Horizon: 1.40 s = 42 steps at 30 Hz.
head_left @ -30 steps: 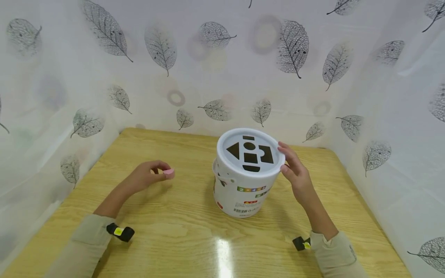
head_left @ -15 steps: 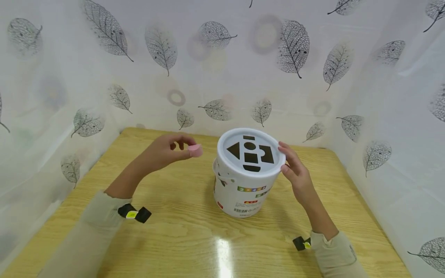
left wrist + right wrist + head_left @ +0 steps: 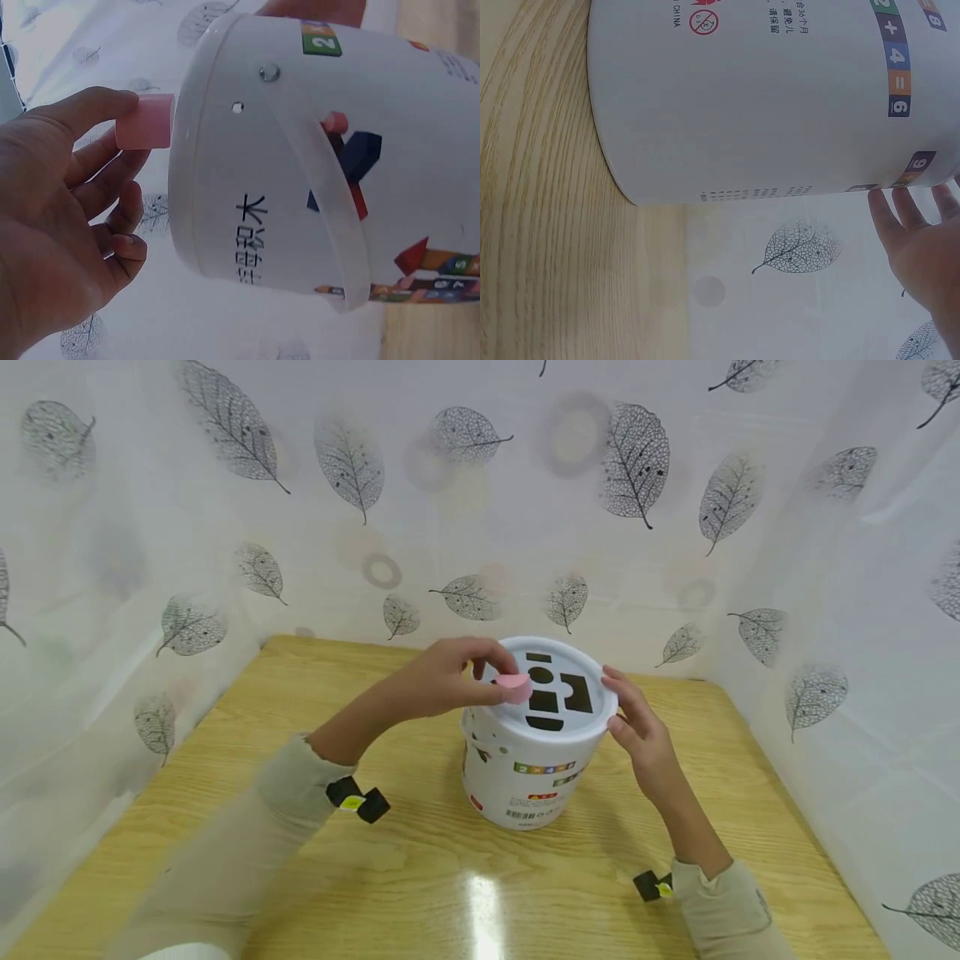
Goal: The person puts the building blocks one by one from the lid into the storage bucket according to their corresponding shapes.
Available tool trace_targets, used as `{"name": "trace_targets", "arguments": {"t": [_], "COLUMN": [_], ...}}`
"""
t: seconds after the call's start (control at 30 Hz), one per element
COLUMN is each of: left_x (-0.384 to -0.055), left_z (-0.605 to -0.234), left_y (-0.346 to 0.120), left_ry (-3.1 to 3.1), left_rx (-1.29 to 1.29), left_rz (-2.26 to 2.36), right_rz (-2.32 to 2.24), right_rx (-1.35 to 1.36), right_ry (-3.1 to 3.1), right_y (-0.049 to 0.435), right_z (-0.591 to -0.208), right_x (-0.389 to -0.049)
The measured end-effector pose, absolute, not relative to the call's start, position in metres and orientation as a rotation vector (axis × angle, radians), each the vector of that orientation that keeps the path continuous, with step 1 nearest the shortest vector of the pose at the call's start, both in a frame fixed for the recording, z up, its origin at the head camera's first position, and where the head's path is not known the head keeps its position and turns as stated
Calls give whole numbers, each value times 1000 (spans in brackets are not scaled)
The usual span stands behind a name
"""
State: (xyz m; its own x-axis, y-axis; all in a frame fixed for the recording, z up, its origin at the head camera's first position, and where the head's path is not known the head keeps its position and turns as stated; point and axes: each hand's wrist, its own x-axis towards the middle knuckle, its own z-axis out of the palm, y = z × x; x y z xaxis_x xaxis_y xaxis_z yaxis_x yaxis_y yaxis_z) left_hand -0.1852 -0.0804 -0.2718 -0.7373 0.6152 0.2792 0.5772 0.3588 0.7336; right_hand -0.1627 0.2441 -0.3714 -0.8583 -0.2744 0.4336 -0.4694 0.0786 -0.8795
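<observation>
A white block bucket (image 3: 521, 777) stands upright on the table, its lid (image 3: 579, 723) pierced with dark shape-cut holes. My left hand (image 3: 442, 681) pinches a pink half-round block (image 3: 514, 688) between thumb and fingers, over the lid's left part, and hides the triangular hole there. Seen from the left wrist, the pink block (image 3: 145, 124) is close to the lid's edge; whether it touches is unclear. At the bucket's right side, the fingertips and thumb of my right hand (image 3: 643, 739) rest against the rim. Fairly straight fingers touch the bucket's wall in the right wrist view.
Wood-grain table (image 3: 405, 877) surrounds the bucket. A pale curtain (image 3: 480, 510) with leaf prints encloses the back and both sides. The bucket's white carry handle (image 3: 326, 195) hangs down its left side.
My left hand has carried the pink block rightward and up from beside the bucket to over its lid. My right hand and the bucket have stayed in place.
</observation>
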Motion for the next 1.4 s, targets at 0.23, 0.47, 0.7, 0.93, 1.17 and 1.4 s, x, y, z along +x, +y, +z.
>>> {"name": "trace_targets", "arguments": {"t": [0.23,0.47,0.7,0.93,1.17,1.4], "left_x": [-183,-180,-179,-180,-181,-183], "left_z": [-275,-277,-279,-276,-277,-281], "left_y": [-54,-43,-38,-33,-35,-49], "left_ry": [2476,2430,2499,2559,2541,2510], "left_rx": [1136,1112,1126,1128,1152,1158], "left_rz": [1275,1217,1149,1053,1068,1194], "right_rz": [1882,1865,1862,1864,1861,1874], "right_rx": [754,730,735,737,731,748], "right_ry": [-2194,-2198,-2200,-2196,-2208,-2179], "right_y": [241,238,239,242,245,245], "right_z": [-371,-369,-369,-371,-371,-371], "right_x": [-161,-159,-160,-161,-160,-160]}}
